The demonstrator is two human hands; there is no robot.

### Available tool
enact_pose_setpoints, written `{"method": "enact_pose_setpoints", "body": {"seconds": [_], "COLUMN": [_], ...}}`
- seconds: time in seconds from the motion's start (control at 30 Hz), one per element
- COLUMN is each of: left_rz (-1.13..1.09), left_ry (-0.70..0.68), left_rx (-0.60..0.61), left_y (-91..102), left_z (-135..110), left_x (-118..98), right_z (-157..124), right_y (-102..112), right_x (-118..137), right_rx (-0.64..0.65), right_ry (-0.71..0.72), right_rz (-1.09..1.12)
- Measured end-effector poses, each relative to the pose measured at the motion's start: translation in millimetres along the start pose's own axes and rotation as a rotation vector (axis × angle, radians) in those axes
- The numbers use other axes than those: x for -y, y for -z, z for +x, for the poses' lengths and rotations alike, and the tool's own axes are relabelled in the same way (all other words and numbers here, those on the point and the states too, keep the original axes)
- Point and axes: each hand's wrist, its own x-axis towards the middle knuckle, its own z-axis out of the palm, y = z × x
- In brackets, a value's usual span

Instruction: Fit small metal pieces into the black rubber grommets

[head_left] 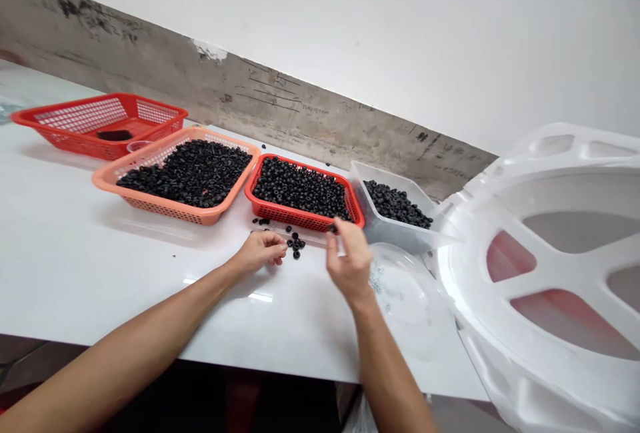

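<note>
The glossy white table (200, 300) carries, from left to right, a red basket (80, 142), an orange basket (160, 208), a smaller red basket (300, 218) and a clear bin (400, 237). Loose black rings (296, 245) lie before the smaller basket, near a clear round tray (403, 296).

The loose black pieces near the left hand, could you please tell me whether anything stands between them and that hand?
Nothing visible does: the left hand is right beside the loose black pieces on the white table. The small red basket stands beyond them, not between.
</note>
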Motion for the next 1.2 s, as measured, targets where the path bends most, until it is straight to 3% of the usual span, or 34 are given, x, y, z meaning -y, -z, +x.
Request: {"method": "enact_pose_setpoints", "body": {"seconds": [0.1, 0.17, 0.23, 0.3, 0.37, 0.47, 0.57, 0.67, 0.77, 0.87, 1.03, 1.2], "left_rz": [0.042, 0.069, 0.079, 0.084, 0.102, 0.167, 0.269, 0.344, 0.454, 0.662, 1.074, 1.261], "left_ry": [-0.048, -0.088, -0.109, -0.114, -0.127, -0.179, -0.234, -0.281, -0.337, -0.336, -0.319, -0.291], "left_rx": [-0.064, -0.129, -0.208, -0.287, -0.347, -0.395, -0.434, -0.517, -0.584, -0.557, -0.357, -0.283], "left_y": [1.5, 3.5, 6.4, 9.4, 12.0, 14.7, 18.5, 25.8, 34.2, 38.3, 35.7, 34.6], "left_z": [3, 6, 8, 10, 11, 13, 16, 21, 27, 29, 28, 24], "left_x": [3, 4, 5, 5, 5, 5, 9, 14, 18, 21, 24, 22], "right_z": [42, 66, 79, 78, 66, 39, 14, -8, -30, -46, -56, -56], "right_y": [31, 48, 55, 53, 41, 10, -26, -53, -65, -69, -74, -77], "right_x": [-53, -86, -101, -94, -70, -34, -21, -28, -39, -45, -43, -42], "right_rx": [0.017, 0.122, 0.219, 0.288, 0.376, 0.581, 0.717, 0.677, 0.583, 0.555, 0.601, 0.664], "right_ry": [-0.139, -0.303, -0.424, -0.432, -0.397, -0.394, -0.378, -0.410, -0.371, -0.290, -0.239, -0.213], "right_rz": [-0.248, -0.395, -0.512, -0.499, -0.344, -0.120, -0.025, -0.003, 0.006, 0.052, 0.138, 0.132]}}
